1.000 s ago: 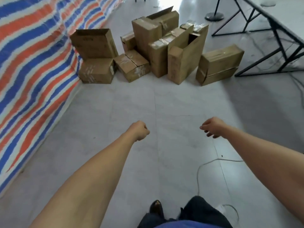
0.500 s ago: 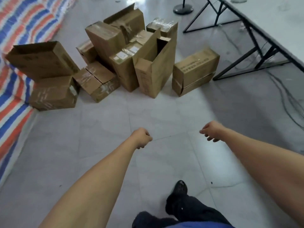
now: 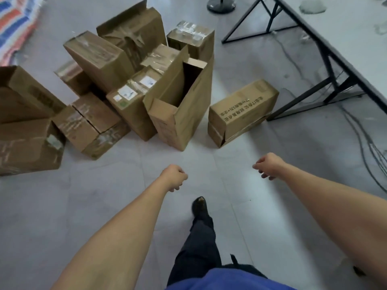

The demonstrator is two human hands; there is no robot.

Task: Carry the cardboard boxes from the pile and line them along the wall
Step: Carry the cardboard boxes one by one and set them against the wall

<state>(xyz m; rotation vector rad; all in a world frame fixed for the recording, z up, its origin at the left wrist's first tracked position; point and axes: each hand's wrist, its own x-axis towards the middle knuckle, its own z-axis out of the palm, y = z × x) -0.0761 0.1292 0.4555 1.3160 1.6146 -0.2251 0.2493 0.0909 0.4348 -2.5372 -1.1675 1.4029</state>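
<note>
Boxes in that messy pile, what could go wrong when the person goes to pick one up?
1. The boxes in the pile of cardboard boxes lean on one another, so pulling one out might tip its neighbours.
2. The tall open box has loose flaps. It might buckle or slip if lifted by a flap.
3. Cables lie on the floor by the black table frame. Someone carrying a box that way could trip on them.

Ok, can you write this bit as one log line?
left hand: fist, empty | right hand: loosely curled, empty | cardboard boxes: piled on floor, none held | open tall box: upright, front of pile
</note>
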